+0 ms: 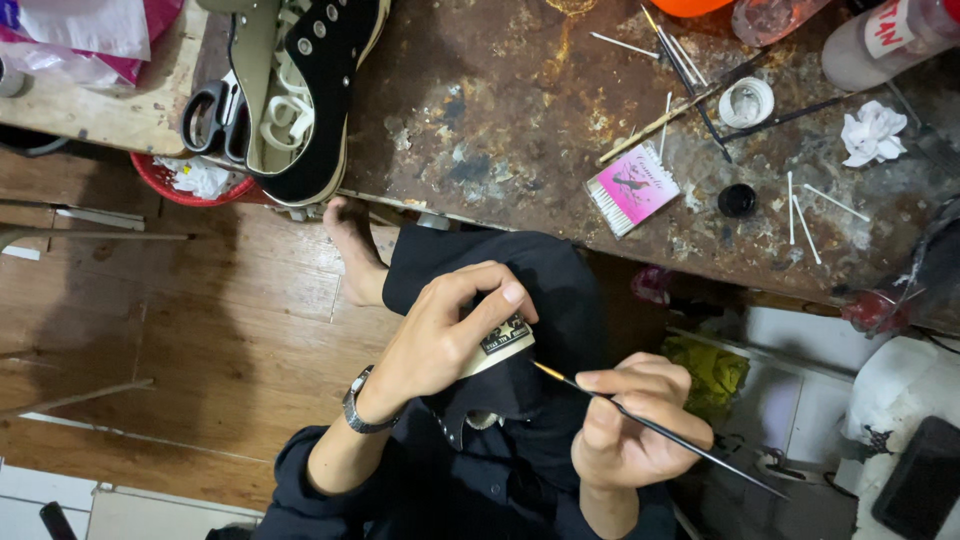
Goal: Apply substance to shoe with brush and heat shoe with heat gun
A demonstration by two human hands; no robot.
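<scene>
Left hand (440, 335) fingers clamp the black sneaker (505, 345) heel while right hand (625, 420) pinches a fine paintbrush (660, 428), tip nearing the heel patch, demanding steadiness.

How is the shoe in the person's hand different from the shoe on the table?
The held shoe is gripped at its heel by the left hand, while the table shoe lies untouched on the workbench. The held shoe shows its heel patch; the table shoe shows its eyelets and open inside. A thin brush in the right hand points at the held shoe, not the table shoe. Both look black with pale soles.
</scene>
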